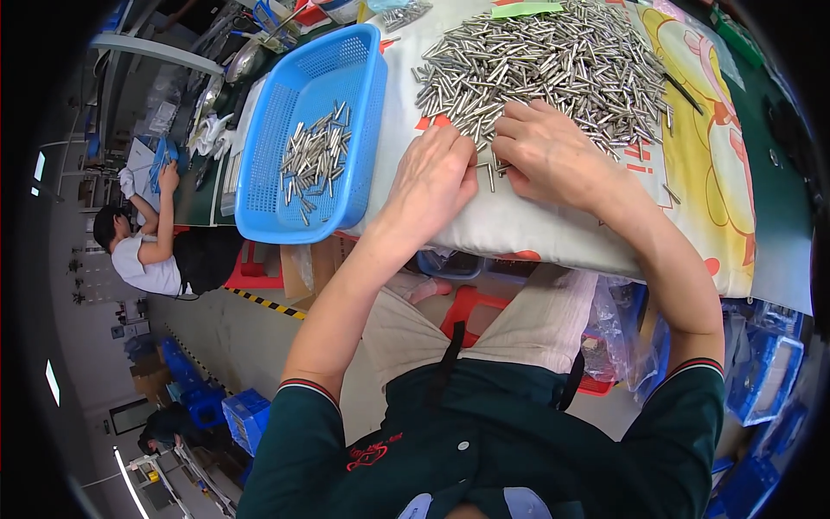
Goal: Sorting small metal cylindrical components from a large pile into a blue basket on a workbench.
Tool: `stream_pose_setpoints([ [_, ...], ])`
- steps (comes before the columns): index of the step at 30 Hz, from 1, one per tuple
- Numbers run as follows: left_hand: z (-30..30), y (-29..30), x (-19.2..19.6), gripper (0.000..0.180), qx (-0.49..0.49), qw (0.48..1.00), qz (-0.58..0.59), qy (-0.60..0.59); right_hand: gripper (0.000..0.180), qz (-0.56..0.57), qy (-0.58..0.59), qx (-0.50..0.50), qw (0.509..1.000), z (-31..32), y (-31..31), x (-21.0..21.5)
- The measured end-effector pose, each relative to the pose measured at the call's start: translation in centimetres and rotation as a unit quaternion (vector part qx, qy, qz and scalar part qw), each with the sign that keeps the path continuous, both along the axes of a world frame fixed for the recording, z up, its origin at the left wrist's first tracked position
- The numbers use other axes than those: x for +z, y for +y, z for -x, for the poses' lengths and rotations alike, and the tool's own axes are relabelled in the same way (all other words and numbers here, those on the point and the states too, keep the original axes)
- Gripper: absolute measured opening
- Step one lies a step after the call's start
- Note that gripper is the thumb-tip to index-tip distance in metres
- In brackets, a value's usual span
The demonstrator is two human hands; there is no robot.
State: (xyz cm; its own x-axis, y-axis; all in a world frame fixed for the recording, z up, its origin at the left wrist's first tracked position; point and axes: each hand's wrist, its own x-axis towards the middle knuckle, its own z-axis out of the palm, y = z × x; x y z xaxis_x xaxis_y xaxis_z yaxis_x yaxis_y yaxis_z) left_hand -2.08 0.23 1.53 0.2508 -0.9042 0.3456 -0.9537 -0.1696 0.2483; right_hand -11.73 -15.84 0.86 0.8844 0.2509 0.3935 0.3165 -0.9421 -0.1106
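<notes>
A big heap of short silvery metal pins (545, 65) lies on the padded, printed cloth (441, 233) before me. Both hands rest at the heap's near edge, close together. My left hand (434, 177) has its fingers curled and pressed together; whatever is in them is hidden. My right hand (553, 156) is also curled, its thumb and fingertips pinching at a metal pin (499, 164). A few loose pins stand or lie in the small gap between the hands. To the left is a blue plastic basket (251, 195) with a smaller pile of pins inside.
A green paper slip (526, 9) lies on the heap's far side. A dark, thin tool (684, 93) rests at its right edge. Farther left, a co-worker (151, 251) sits at the bench. Blue crates (765, 376) stand low at the right.
</notes>
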Motion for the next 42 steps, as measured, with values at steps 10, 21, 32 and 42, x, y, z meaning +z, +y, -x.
stream_pose_setpoints([
  [10,-0.4,0.7,0.1,0.016,-0.050,0.997,0.027,-0.060,0.006,-0.095,0.007,0.017,0.995,-0.4,-0.3,0.4],
  [21,-0.3,-0.2,0.5,0.014,-0.173,0.979,-0.009,-0.106,0.008,-0.171,-0.055,-0.091,0.979,-0.5,-1.5,0.8],
  [32,-0.9,-2.5,-1.7,0.008,-0.048,0.933,0.225,0.278,0.009,-0.360,-0.101,-0.096,0.923,-0.8,-1.5,1.7],
  [42,-0.4,-3.0,-2.1,0.008,-0.018,0.884,0.258,0.390,0.014,-0.360,-0.154,-0.051,0.919,-1.3,-0.1,0.2],
])
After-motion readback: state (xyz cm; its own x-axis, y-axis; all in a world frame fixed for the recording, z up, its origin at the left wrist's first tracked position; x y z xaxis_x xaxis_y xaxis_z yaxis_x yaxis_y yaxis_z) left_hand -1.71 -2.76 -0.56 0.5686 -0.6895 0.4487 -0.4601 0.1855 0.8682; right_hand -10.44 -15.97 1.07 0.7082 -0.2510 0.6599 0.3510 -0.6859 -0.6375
